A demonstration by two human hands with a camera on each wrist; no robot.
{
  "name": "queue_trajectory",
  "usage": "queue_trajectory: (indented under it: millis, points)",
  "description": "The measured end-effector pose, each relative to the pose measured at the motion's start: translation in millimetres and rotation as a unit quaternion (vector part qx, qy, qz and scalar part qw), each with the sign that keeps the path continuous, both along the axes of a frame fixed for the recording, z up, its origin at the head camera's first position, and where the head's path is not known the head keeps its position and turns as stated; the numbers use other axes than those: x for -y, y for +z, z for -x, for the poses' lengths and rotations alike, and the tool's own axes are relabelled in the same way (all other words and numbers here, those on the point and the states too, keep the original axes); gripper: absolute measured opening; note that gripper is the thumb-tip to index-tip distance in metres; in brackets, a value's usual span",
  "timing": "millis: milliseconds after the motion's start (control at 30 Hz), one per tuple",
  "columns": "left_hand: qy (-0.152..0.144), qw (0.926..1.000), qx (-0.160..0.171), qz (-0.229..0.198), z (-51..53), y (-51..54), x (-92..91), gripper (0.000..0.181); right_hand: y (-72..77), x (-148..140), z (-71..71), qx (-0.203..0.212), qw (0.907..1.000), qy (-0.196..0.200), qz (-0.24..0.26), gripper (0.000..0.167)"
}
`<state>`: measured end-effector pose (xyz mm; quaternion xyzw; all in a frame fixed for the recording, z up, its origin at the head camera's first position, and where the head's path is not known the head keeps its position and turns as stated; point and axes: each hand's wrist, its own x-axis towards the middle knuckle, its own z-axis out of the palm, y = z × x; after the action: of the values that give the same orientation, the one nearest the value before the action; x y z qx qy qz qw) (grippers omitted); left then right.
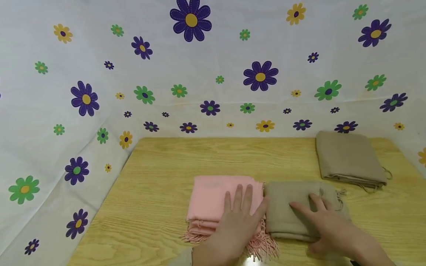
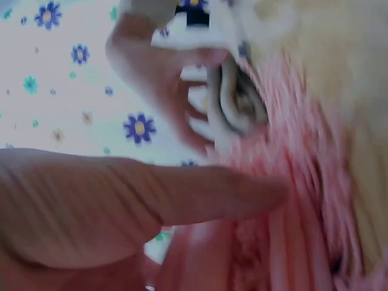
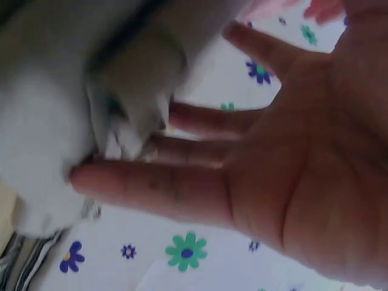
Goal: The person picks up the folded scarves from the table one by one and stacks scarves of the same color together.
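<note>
A folded pink scarf (image 1: 208, 195) with fringed ends lies on the wooden table. My left hand (image 1: 237, 225) rests on its right part, fingers straight and spread; the left wrist view shows the thumb (image 2: 224, 191) over the pink fringe (image 2: 303, 139). Directly right of it lies a folded grey-beige scarf (image 1: 283, 214), its left edge close to the pink one. My right hand (image 1: 332, 225) touches this scarf from the right with spread fingers over its top. In the right wrist view the fingers (image 3: 163, 188) extend along the blurred cloth (image 3: 42, 139).
Another folded scarf (image 1: 349, 159), darker taupe, lies at the table's back right with loose threads at its corner. A white flower-print cloth (image 1: 213, 51) stands behind the wooden table (image 1: 159, 162) and along its left side.
</note>
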<state>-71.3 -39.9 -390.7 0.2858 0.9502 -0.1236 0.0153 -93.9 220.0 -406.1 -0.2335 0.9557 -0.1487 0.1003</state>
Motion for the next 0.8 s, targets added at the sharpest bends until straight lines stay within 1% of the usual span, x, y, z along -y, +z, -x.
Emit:
queue_trajectory:
  millis: [33, 67, 133, 233, 333, 433, 567, 667, 800]
  points:
    - [0.019, 0.9998, -0.001, 0.007, 1.1, -0.4, 2.6, 0.106, -2.6, 4, -1.8, -0.007, 0.9999, -0.006, -0.006, 0.102]
    - [0.029, 0.9994, -0.001, 0.018, 2.0, -1.4, 5.0, 0.106, -5.1, 8, -3.2, -0.016, 0.9997, -0.011, -0.013, 0.102]
    - [0.033, 0.9993, -0.002, 0.02, 4.6, -5.0, 7.7, 0.101, -8.5, 16, -5.2, -0.029, 0.999, -0.028, -0.021, 0.101]
    - [0.022, 0.9994, -0.009, 0.024, 8.7, -10.0, 9.1, 0.096, -10.5, 22, -5.3, -0.044, 0.9979, -0.045, -0.017, 0.099]
    - [0.014, 0.9993, -0.015, 0.031, 16.0, -13.9, 10.0, 0.099, -10.0, 25, -1.6, -0.058, 0.9972, -0.046, -0.01, 0.097]
    - [0.006, 0.9994, -0.018, 0.03, 27.1, -17.0, 12.6, 0.104, -9.1, 27, 4.6, -0.067, 0.9968, -0.043, -0.011, 0.096]
    - [-0.008, 0.9991, -0.03, 0.028, 42.9, -18.3, 16.9, 0.102, -8.4, 30, 12.8, -0.081, 0.9959, -0.039, -0.011, 0.094]
    - [-0.01, 0.9993, -0.028, 0.024, 53.7, -17.2, 18.8, 0.1, -8.7, 32, 18.4, -0.097, 0.9946, -0.036, -0.01, 0.093]
    - [-0.002, 1.0, -0.005, 0.007, 65.7, -16.7, 21.2, 0.102, -7.9, 36, 27.5, -0.111, 0.9932, -0.032, -0.01, 0.092]
